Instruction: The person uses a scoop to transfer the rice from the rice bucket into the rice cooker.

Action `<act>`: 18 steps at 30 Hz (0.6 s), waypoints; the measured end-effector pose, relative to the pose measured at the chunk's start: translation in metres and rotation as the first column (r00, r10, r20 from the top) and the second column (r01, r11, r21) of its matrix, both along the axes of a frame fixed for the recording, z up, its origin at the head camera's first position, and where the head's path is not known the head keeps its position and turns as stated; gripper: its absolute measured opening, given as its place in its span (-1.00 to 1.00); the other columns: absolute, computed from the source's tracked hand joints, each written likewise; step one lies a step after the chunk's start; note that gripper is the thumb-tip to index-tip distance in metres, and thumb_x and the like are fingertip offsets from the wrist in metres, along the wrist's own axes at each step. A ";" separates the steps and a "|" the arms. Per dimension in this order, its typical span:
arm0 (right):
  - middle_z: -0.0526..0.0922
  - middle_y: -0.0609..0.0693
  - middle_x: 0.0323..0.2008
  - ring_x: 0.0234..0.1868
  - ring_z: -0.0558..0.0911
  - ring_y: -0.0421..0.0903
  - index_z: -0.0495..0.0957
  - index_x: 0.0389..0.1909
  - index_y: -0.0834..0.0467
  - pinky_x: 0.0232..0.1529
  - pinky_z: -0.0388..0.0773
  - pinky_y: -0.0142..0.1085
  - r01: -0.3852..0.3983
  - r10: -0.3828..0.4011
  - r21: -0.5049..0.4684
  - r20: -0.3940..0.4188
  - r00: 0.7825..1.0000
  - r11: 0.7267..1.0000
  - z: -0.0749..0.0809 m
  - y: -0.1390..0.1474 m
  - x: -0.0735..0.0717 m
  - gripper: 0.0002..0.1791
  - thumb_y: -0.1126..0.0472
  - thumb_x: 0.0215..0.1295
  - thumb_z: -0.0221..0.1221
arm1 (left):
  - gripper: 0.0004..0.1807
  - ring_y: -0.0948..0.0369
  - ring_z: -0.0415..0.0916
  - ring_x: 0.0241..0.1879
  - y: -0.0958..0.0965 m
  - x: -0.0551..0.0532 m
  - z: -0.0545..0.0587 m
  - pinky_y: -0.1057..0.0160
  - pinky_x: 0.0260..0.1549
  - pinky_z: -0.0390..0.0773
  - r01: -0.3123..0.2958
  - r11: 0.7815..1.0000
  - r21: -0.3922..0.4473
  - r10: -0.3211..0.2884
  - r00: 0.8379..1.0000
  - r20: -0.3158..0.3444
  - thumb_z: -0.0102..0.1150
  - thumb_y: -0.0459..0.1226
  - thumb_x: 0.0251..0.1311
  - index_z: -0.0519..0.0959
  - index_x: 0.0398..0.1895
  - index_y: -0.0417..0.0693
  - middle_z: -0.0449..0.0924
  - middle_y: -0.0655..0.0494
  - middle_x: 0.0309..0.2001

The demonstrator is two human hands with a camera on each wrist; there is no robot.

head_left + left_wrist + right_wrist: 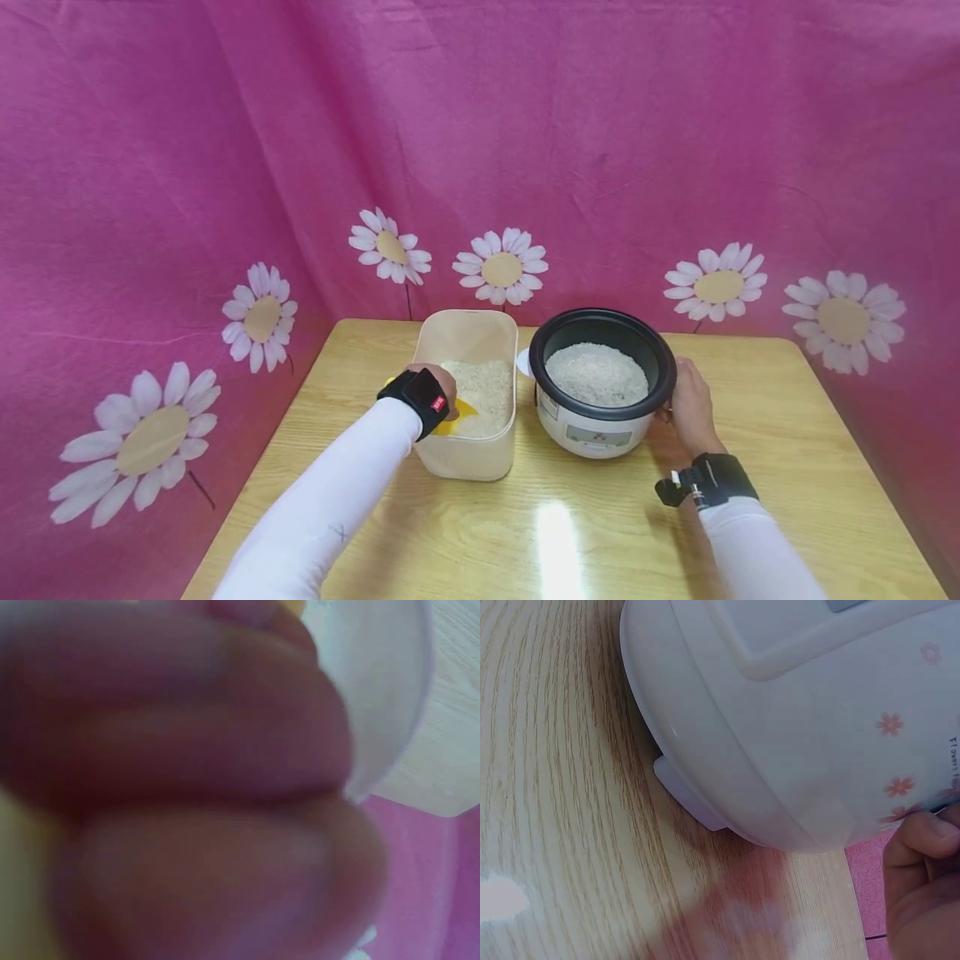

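Observation:
A cream bin [468, 458] of uncooked rice [486, 387] stands in the middle of the table. My left hand [441, 382] reaches in over its left rim and grips a yellow scoop [462, 413], whose handle is mostly hidden by the hand. Blurred curled fingers [217, 750] fill the left wrist view. To the right is a white rice cooker [592, 437], lidless, with rice [597, 375] inside its black pot [660, 367]. My right hand [692, 408] holds the cooker's right side, and its bent thumb [926, 836] shows against the flower-printed wall.
Both containers stand close together on a light wooden table [465, 542]. A white side handle [523, 362] on the cooker sticks out toward the bin. Pink cloth [600, 150] with printed daisies encloses the table at the back and sides.

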State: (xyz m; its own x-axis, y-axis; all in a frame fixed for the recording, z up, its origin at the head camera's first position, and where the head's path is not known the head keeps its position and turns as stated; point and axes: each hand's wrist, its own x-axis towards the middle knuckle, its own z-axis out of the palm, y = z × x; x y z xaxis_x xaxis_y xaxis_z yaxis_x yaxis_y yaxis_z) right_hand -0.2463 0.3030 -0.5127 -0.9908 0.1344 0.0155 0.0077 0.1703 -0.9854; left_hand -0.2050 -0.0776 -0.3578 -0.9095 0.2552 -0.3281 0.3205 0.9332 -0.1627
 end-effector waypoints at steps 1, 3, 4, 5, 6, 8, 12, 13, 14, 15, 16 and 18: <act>0.37 -0.22 -0.64 -0.70 0.39 -0.17 0.32 -0.17 -0.10 -0.64 0.41 -0.19 0.000 0.000 0.004 0.001 1.000 1.000 0.000 0.000 0.000 -0.63 -0.20 0.67 -0.34 | -0.68 0.20 0.49 -0.49 0.001 -0.001 0.000 0.14 -0.28 0.61 0.001 1.000 0.003 -0.001 1.000 0.007 0.31 -0.11 0.24 0.65 -0.62 -0.07 0.64 0.12 -0.55; 0.36 -0.22 -0.65 -0.70 0.39 -0.17 0.32 -0.17 -0.10 -0.64 0.41 -0.19 0.002 -0.002 0.007 0.000 1.000 1.000 0.000 0.000 0.000 -0.64 -0.19 0.67 -0.34 | -0.67 0.20 0.42 -0.50 0.002 -0.002 -0.001 0.15 -0.32 0.54 0.008 1.000 0.002 -0.008 1.000 0.018 0.28 -0.11 0.24 0.64 -0.62 -0.07 0.57 0.13 -0.58; 0.36 -0.22 -0.65 -0.70 0.39 -0.18 0.33 -0.17 -0.10 -0.64 0.41 -0.20 0.003 -0.003 0.006 0.001 1.000 1.000 -0.001 0.000 0.000 -0.64 -0.19 0.67 -0.34 | -0.67 0.20 0.41 -0.50 0.002 -0.003 -0.002 0.16 -0.34 0.51 0.009 1.000 0.001 -0.010 1.000 0.020 0.28 -0.10 0.24 0.63 -0.63 -0.07 0.53 0.14 -0.59; 0.36 -0.22 -0.65 -0.71 0.39 -0.18 0.33 -0.17 -0.10 -0.64 0.41 -0.19 0.004 -0.004 0.003 0.001 1.000 1.000 -0.001 0.000 -0.001 -0.64 -0.18 0.67 -0.34 | -0.66 0.19 0.40 -0.50 0.002 -0.003 -0.003 0.16 -0.35 0.48 0.006 1.000 0.003 -0.006 1.000 0.024 0.27 -0.10 0.25 0.61 -0.63 -0.06 0.51 0.14 -0.60; 0.36 -0.22 -0.66 -0.71 0.39 -0.18 0.33 -0.16 -0.09 -0.65 0.41 -0.19 0.006 -0.006 0.000 0.003 1.000 1.000 -0.002 0.000 -0.001 -0.64 -0.18 0.67 -0.34 | -0.65 0.19 0.39 -0.51 0.002 -0.004 -0.003 0.16 -0.35 0.47 0.002 1.000 0.005 -0.002 1.000 0.028 0.27 -0.10 0.25 0.60 -0.64 -0.05 0.49 0.15 -0.60; 0.36 -0.22 -0.66 -0.71 0.39 -0.18 0.34 -0.16 -0.08 -0.65 0.40 -0.19 0.009 -0.009 -0.005 0.005 1.000 1.000 -0.002 0.001 -0.002 -0.64 -0.16 0.68 -0.34 | -0.63 0.20 0.38 -0.52 0.002 -0.004 -0.006 0.16 -0.36 0.46 0.003 1.000 0.015 -0.004 1.000 0.017 0.29 -0.09 0.23 0.56 -0.68 -0.04 0.45 0.16 -0.63; 0.36 -0.22 -0.65 -0.71 0.38 -0.17 0.33 -0.17 -0.08 -0.65 0.39 -0.21 0.008 -0.008 -0.016 0.015 1.000 1.000 -0.002 0.000 -0.002 -0.65 -0.14 0.68 -0.34 | -0.55 0.23 0.30 -0.56 -0.001 -0.004 -0.011 0.19 -0.42 0.39 -0.012 0.999 0.046 0.010 0.999 0.039 0.29 -0.08 0.21 0.43 -0.78 0.01 0.33 0.20 -0.68; 0.36 -0.22 -0.65 -0.71 0.38 -0.17 0.33 -0.18 -0.08 -0.65 0.39 -0.21 0.007 -0.006 -0.019 0.017 1.000 1.000 -0.002 0.000 -0.002 -0.65 -0.14 0.68 -0.34 | -0.53 0.24 0.28 -0.57 -0.001 -0.004 -0.012 0.19 -0.44 0.37 -0.016 0.999 0.052 0.014 0.999 0.047 0.29 -0.07 0.21 0.41 -0.79 0.02 0.30 0.21 -0.69; 0.36 -0.22 -0.65 -0.71 0.38 -0.17 0.33 -0.19 -0.08 -0.65 0.39 -0.22 0.005 -0.004 -0.021 0.018 1.000 1.000 -0.002 0.000 -0.001 -0.65 -0.14 0.68 -0.34 | -0.52 0.24 0.26 -0.57 -0.002 -0.005 -0.013 0.21 -0.45 0.34 -0.024 0.998 0.054 0.020 0.998 0.063 0.28 -0.07 0.23 0.38 -0.80 0.03 0.28 0.22 -0.69; 0.36 -0.22 -0.65 -0.71 0.38 -0.17 0.33 -0.18 -0.08 -0.66 0.39 -0.22 0.005 -0.004 -0.031 0.017 1.000 1.000 -0.001 -0.001 -0.001 -0.65 -0.14 0.67 -0.33 | -0.51 0.24 0.25 -0.57 -0.002 -0.006 -0.014 0.22 -0.45 0.31 -0.035 0.998 0.053 0.030 0.996 0.081 0.26 -0.06 0.25 0.36 -0.80 0.04 0.26 0.22 -0.68; 0.35 -0.22 -0.66 -0.72 0.37 -0.18 0.34 -0.18 -0.08 -0.66 0.39 -0.22 0.008 -0.007 -0.031 0.016 1.000 0.999 -0.001 -0.001 -0.001 -0.65 -0.14 0.67 -0.32 | -0.50 0.25 0.24 -0.57 -0.002 -0.006 -0.015 0.23 -0.45 0.29 -0.035 0.998 0.049 0.031 0.996 0.089 0.25 -0.05 0.25 0.35 -0.80 0.05 0.25 0.23 -0.68; 0.35 -0.22 -0.66 -0.72 0.37 -0.19 0.34 -0.18 -0.09 -0.67 0.39 -0.22 0.011 -0.011 -0.031 0.012 1.000 0.999 0.000 -0.001 0.000 -0.65 -0.16 0.67 -0.32 | -0.49 0.25 0.23 -0.57 -0.002 -0.009 -0.016 0.25 -0.46 0.26 -0.037 0.999 0.034 0.033 0.993 0.113 0.22 -0.03 0.27 0.34 -0.80 0.05 0.24 0.23 -0.67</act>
State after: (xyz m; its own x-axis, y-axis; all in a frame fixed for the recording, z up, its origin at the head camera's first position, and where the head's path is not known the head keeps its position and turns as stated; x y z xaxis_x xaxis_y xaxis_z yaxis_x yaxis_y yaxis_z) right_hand -0.2467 0.3017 -0.5130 -0.9894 0.1452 -0.0004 0.0209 0.1397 -0.9900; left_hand -0.2136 -0.0794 -0.3739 -0.8760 0.2377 -0.4197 0.3022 0.9487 -0.0935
